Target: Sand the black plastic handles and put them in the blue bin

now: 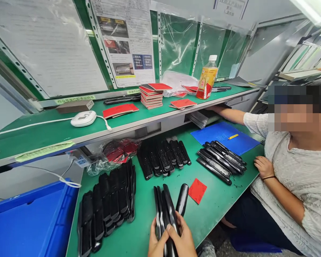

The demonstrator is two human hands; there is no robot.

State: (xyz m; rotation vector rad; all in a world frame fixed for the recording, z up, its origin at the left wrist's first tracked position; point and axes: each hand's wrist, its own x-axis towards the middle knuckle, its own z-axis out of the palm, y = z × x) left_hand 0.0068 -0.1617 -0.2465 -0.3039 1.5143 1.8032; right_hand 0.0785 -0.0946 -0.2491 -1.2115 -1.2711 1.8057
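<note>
At the table's (216, 200) near edge, the left hand (156, 239) and right hand (182, 237) hold a bundle of moulded parts (168, 214). More parts (107, 203) lie left of them, another batch (162, 157) lies behind, and a third (219, 160) lies partly on a mat (239, 137) toward the far right. A crate (24, 221) stands beyond the left edge. A shelf (56, 134) above the far edge carries booklets (151, 96) and a bottle (207, 78). A co-worker (296, 171) sits beyond the right edge.

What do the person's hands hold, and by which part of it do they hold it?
The left hand and right hand hold a bunch of long black plastic parts by their lower ends; the upper ends stick out above the hands.
</note>
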